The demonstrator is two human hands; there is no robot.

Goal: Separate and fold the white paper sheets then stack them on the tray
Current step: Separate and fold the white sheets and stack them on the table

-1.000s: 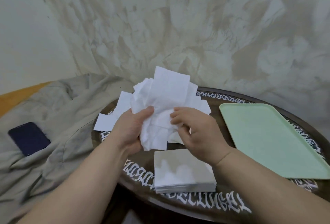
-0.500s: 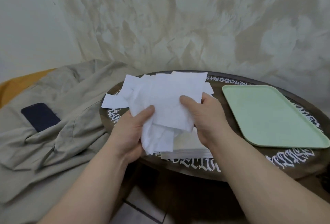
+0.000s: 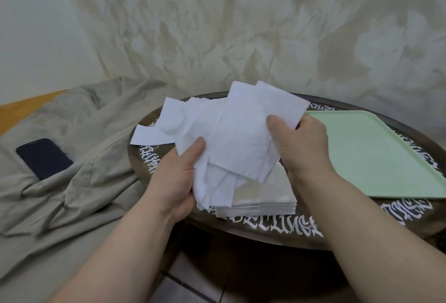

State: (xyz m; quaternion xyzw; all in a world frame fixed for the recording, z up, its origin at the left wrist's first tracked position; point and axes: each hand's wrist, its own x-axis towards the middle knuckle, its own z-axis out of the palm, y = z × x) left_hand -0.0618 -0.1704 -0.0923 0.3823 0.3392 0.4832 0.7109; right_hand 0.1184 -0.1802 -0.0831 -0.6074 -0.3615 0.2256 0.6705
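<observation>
A loose bunch of white paper sheets [image 3: 231,133] is lifted above the round table. My left hand [image 3: 178,177] grips the bunch at its lower left, thumb on top. My right hand [image 3: 299,145] pinches the top sheet at its right edge. Under the bunch a neat stack of folded white sheets [image 3: 265,196] lies near the table's front edge, partly hidden. One flat sheet [image 3: 149,135] sticks out on the table at the left. The pale green tray [image 3: 376,155] lies on the right of the table with nothing on it.
The dark round table [image 3: 277,228] carries white lettering around its rim. A beige cloth [image 3: 72,157] covers the surface to the left, with a dark phone [image 3: 43,157] lying on it. A mottled wall stands close behind the table.
The bunch has spread wider between my hands, and my right hand has shifted from the bunch's middle to the right edge of the top sheet. The camera has drawn back from the table.
</observation>
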